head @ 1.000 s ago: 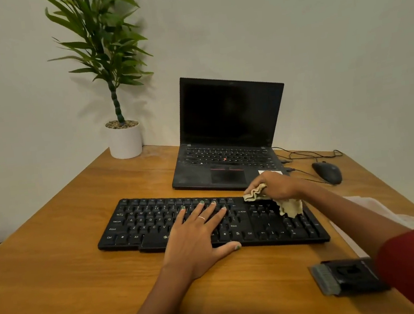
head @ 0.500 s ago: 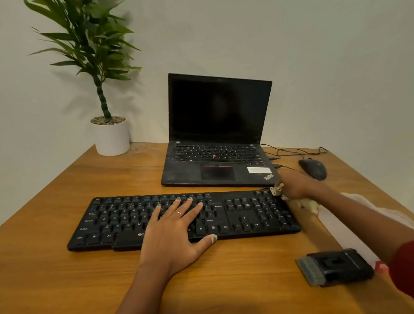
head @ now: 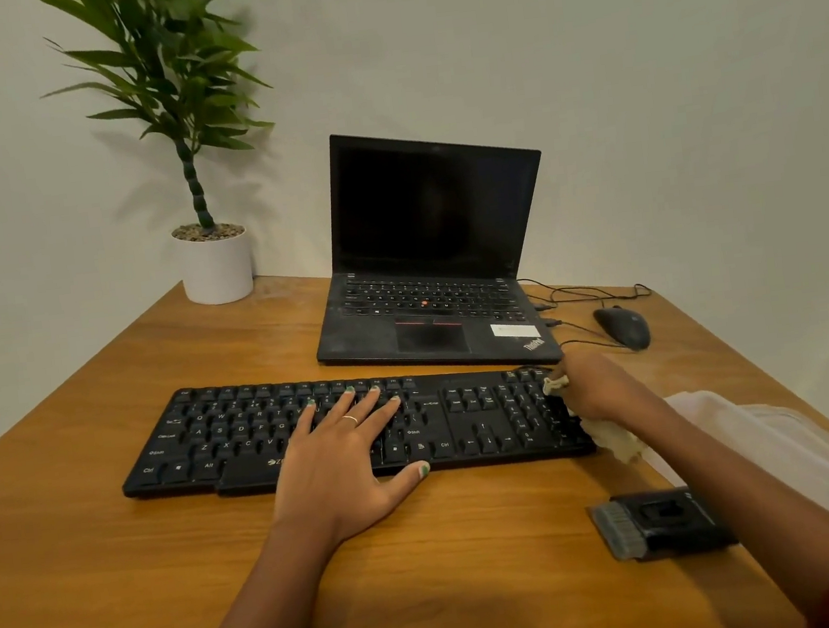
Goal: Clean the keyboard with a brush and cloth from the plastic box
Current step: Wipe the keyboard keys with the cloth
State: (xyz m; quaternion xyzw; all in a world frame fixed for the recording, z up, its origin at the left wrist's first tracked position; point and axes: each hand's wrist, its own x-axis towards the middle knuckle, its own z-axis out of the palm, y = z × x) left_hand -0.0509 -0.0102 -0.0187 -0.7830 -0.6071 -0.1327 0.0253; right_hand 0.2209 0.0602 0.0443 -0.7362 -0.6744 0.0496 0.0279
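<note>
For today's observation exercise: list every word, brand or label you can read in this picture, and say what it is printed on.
"ThinkPad": on the laptop palm rest, right corner.
"Ctrl", "Alt", "Shift", "Enter", "Caps Lock", and letters such as "Q W E R": on keys of the keyboard.
White sticker on the laptop: too blurred to read.
Logo on the keyboard's front edge: partly hidden by the left hand.

One keyboard (head: 353, 426), laptop (head: 429, 255), mouse (head: 621, 327), brush (head: 658, 523), cloth (head: 612, 438), plant (head: 185, 133).
</note>
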